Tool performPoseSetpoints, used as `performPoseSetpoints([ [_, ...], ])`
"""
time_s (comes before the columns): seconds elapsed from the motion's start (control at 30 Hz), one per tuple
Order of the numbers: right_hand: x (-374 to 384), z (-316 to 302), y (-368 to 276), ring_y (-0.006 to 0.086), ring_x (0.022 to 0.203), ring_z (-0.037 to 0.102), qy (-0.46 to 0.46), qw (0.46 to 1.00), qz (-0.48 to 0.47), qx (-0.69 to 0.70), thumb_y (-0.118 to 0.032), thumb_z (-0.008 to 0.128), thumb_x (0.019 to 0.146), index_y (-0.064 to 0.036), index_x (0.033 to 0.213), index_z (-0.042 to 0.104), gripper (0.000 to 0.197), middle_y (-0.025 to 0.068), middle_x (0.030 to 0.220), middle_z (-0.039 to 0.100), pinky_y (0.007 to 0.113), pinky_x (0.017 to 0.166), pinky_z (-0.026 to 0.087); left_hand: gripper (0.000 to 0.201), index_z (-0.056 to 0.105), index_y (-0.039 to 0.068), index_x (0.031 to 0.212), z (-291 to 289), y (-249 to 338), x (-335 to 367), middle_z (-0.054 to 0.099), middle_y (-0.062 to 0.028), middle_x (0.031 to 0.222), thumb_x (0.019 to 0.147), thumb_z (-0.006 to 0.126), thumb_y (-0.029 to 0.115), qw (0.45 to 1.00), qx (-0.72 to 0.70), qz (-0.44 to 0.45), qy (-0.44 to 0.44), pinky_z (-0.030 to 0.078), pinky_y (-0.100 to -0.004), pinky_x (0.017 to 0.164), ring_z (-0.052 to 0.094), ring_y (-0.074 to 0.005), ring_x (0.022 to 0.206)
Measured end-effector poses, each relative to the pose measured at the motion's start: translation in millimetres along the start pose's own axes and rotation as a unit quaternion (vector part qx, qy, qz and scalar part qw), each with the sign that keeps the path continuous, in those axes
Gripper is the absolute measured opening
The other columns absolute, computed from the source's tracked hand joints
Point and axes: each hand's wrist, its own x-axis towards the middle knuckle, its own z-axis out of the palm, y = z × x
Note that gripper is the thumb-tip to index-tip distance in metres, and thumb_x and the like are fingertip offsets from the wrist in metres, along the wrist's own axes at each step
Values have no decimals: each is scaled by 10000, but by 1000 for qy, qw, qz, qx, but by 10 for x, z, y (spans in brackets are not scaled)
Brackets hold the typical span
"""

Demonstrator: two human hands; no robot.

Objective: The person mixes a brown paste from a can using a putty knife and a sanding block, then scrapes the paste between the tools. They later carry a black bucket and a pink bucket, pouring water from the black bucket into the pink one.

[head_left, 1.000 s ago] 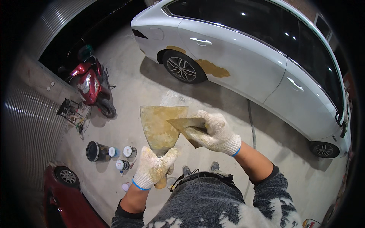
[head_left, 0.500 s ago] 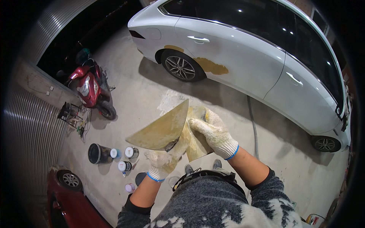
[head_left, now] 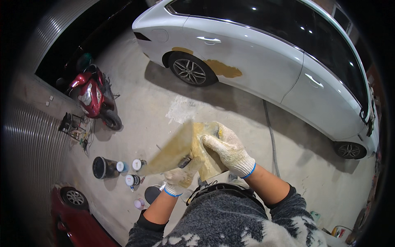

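Note:
In front of my body, my left hand [head_left: 180, 176], in a stained white knit glove, grips a wide flat putty board [head_left: 170, 149] coated with yellowish residue and tilted up on edge. My right hand [head_left: 231, 151], gloved the same way, is closed on a thin putty spreader [head_left: 207, 165] with yellow smears. The spreader's left edge meets or overlaps the board; whether they touch I cannot tell. Beyond stands a white car [head_left: 263, 68], with a mustard-coloured filler patch [head_left: 224, 69] behind the rear wheel arch and a smaller one above the wheel.
A black bucket [head_left: 105, 168] and several small cans [head_left: 132, 180] stand on the concrete floor at lower left. Further left are a red scooter [head_left: 92, 96] and a dark red car [head_left: 78, 218]. A grey hose [head_left: 270, 136] runs toward the white car.
The board in my left hand has turned more edge-on and is blurred by motion. The spreader in my right hand shows more of its face. The whole view has shifted slightly.

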Motion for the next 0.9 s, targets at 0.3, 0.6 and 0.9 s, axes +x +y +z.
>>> performPoseSetpoints([
  [0.3,-95,-41,-84,137,959,613,-92,955,56,-276,-237,690,908,15,1123,628,337,80,1046,679,316,837,522,237,695,6,874,-662,210,279,691,-49,701,944,711,232,910,408,-69,7,489,-301,571,618,-134,587],
  [0.6,348,599,-143,311,940,696,-315,839,-180,-405,-285,696,912,-12,1009,688,290,179,1079,712,392,805,545,373,676,50,1245,-913,-21,-705,740,-147,1075,965,648,294,956,59,-280,-56,539,-342,853,701,-253,945],
  [0.9,688,774,692,124,824,644,-376,814,241,-372,-253,684,965,5,1123,705,303,47,918,714,304,729,528,366,716,-2,1095,-1877,173,-1132,722,-76,827,908,742,311,922,123,-353,97,531,-311,630,652,-134,660],
])
